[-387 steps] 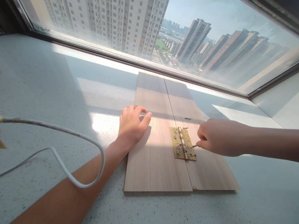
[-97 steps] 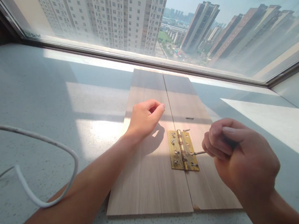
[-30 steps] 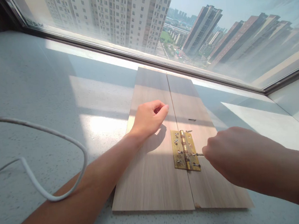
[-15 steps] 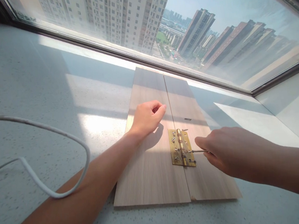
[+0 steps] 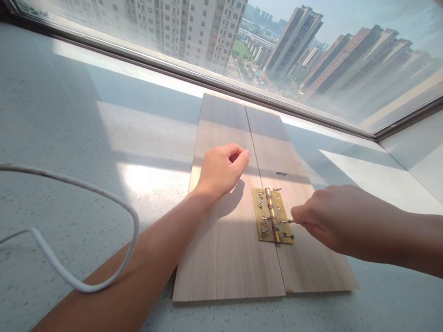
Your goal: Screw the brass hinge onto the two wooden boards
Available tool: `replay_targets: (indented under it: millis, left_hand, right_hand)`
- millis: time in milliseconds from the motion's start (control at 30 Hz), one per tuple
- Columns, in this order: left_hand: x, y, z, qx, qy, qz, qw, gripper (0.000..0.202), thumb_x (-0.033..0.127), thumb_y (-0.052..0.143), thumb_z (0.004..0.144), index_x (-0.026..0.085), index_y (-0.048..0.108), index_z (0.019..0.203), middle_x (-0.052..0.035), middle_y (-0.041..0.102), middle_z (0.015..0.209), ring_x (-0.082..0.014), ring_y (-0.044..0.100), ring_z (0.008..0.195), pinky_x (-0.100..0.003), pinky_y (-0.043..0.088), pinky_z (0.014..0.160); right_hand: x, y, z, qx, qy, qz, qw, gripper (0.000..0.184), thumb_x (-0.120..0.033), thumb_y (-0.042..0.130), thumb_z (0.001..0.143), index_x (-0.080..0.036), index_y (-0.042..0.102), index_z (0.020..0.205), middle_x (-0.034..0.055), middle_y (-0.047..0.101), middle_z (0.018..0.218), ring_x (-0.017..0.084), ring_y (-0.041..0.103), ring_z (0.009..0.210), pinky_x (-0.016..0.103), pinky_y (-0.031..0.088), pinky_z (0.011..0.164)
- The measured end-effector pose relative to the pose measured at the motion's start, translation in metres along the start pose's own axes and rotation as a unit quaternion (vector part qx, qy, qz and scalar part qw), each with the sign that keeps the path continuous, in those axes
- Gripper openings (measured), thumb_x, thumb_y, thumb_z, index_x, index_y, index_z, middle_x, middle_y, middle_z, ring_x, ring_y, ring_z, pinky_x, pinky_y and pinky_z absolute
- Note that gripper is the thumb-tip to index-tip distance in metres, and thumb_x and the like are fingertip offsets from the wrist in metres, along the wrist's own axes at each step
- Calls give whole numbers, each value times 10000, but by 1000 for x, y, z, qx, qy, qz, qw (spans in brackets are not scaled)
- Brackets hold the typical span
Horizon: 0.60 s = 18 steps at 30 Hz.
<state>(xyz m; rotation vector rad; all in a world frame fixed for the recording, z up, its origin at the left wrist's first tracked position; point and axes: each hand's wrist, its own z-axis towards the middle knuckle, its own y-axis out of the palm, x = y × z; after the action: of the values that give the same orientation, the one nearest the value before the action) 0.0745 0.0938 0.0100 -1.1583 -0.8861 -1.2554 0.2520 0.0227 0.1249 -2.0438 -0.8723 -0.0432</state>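
A brass butt hinge (image 5: pixel 271 214) lies open across the seam of two pale wooden boards. Several screws (image 5: pixel 261 204) stick up from its left leaf, and more stand or lie on the right leaf. My right hand (image 5: pixel 328 221) is closed at the hinge's right side, gripping what looks like a screwdriver (image 5: pixel 289 221); only a short piece of thin metal shaft shows, pointing at the right leaf. My left hand (image 5: pixel 222 168) rests on the left board (image 5: pixel 226 259), fingers curled, thumb against forefinger; anything inside is hidden. The right board (image 5: pixel 313 267) is beneath my right hand.
A small dark metal piece (image 5: pixel 281 174) lies on the right board above the hinge. A white cable (image 5: pixel 86 184) loops over my left forearm. The boards rest on a speckled white sill (image 5: pixel 151 329), below a window frame (image 5: pixel 181 73) with tall buildings outside.
My right fingers have closed in nearer the hinge, covering more of the metal shaft. My left hand keeps its pose. The view has shifted slightly.
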Motion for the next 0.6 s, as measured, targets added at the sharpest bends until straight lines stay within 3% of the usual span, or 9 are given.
replay_targets:
  millis: [100,200,267,300,367,467,533,600]
  left_hand:
    - [0,0,0,0,1,-1,1000,241,277,538,855,180,632,656,-12,664,667,-141,566,643,-289,390,605]
    - [1,1,0,-1,1,-4,1000,237,273,539,850,178,631,654,-15,669,672,-142,571,645,-288,394,608]
    - [1,1,0,0,-1,-4,1000,234,270,541,846,177,632,651,-17,673,673,-143,576,649,-289,398,614]
    - [1,1,0,0,-1,-4,1000,233,269,542,845,177,633,652,-18,674,673,-144,578,650,-289,399,617]
    - [1,1,0,0,-1,-1,1000,230,269,545,845,178,639,656,-17,675,671,-146,579,651,-291,401,622]
    - [1,0,0,2,-2,0,1000,227,268,547,845,178,645,660,-17,674,670,-148,581,652,-294,400,623]
    - [1,0,-1,3,-1,-1,1000,231,268,546,845,177,644,657,-17,672,671,-149,580,651,-295,399,619]
    - [0,0,-1,3,0,-3,1000,234,268,545,847,178,642,654,-16,671,668,-147,578,648,-295,399,619]
  right_hand:
    - [-2,-1,4,-4,117,134,984,167,-184,556,777,-234,682,679,25,638,670,156,510,569,281,303,518]
    - [-1,1,6,-60,222,298,927,156,-229,552,776,-236,708,784,33,639,695,151,514,564,276,354,522]
    - [0,4,3,-83,258,356,894,156,-256,532,788,-221,684,799,38,622,676,148,503,546,263,347,493]
    - [0,5,1,-79,256,351,897,132,-252,538,779,-212,664,791,39,619,680,147,502,550,258,340,487]
    - [-1,6,-4,-45,203,273,939,47,-198,563,740,-203,609,736,31,610,679,142,489,553,253,313,484]
    - [-4,4,-10,-6,34,73,997,146,-57,559,702,-195,566,657,13,585,646,133,444,534,264,223,483]
    - [-5,2,-11,-5,-69,-46,997,205,5,552,698,-185,579,628,18,574,628,132,417,511,282,165,478]
    - [-3,2,-13,2,-121,-115,986,222,32,561,687,-179,589,623,22,562,619,125,380,477,292,131,470]
